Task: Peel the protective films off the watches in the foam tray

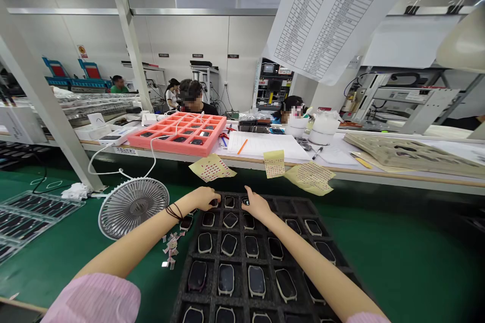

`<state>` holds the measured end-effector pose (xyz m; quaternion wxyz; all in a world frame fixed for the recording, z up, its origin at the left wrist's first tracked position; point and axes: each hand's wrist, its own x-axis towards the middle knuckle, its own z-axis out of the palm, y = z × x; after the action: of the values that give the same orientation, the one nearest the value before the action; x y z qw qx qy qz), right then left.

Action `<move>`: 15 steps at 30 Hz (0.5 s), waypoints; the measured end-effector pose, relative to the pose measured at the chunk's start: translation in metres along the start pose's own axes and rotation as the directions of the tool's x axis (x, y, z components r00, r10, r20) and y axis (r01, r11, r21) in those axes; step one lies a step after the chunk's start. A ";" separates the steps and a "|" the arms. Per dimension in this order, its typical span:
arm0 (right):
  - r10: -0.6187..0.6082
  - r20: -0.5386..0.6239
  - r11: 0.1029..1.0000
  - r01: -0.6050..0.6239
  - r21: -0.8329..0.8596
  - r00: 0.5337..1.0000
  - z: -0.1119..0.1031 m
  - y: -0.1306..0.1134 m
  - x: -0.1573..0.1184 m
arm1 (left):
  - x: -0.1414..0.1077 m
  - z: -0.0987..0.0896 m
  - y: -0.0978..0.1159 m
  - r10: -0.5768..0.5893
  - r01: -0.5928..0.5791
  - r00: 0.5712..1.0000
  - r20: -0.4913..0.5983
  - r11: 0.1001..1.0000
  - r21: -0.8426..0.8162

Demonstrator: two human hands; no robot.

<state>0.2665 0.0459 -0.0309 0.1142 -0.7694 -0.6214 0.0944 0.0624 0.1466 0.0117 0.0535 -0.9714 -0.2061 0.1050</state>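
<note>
Lots of small watch bodies [229, 245] sit in a black foam tray [237, 257], one in each hole. Each has a dark, shiny face and a pale rim. I count more than twenty, and the edge of the view cuts some off. The left hand [204, 198] bends down over a watch body in the far row. The right hand [257, 206] bends over the same row, with its fingers close together on another one. I cannot tell if either hand holds anything. Beside the tray lies one bunch of paper bits [171, 250], and there is one fan [132, 207]. Farther off are one pink tray [178, 133] and three yellow sheets [274, 163].
</note>
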 end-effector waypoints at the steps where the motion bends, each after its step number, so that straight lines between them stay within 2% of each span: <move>1: 0.001 0.000 1.000 -0.001 -0.001 1.000 0.000 0.000 0.000 | 0.000 0.000 0.000 0.000 0.000 1.000 -0.002 1.000 -0.001; 15: -0.026 0.010 1.000 0.026 0.007 1.000 -0.005 -0.002 -0.002 | 0.001 -0.004 0.000 0.007 -0.008 1.000 -0.013 1.000 -0.008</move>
<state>0.2659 0.0436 -0.0252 0.1149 -0.7605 -0.6314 0.0988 0.0643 0.1467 0.0149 0.0507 -0.9731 -0.2025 0.0980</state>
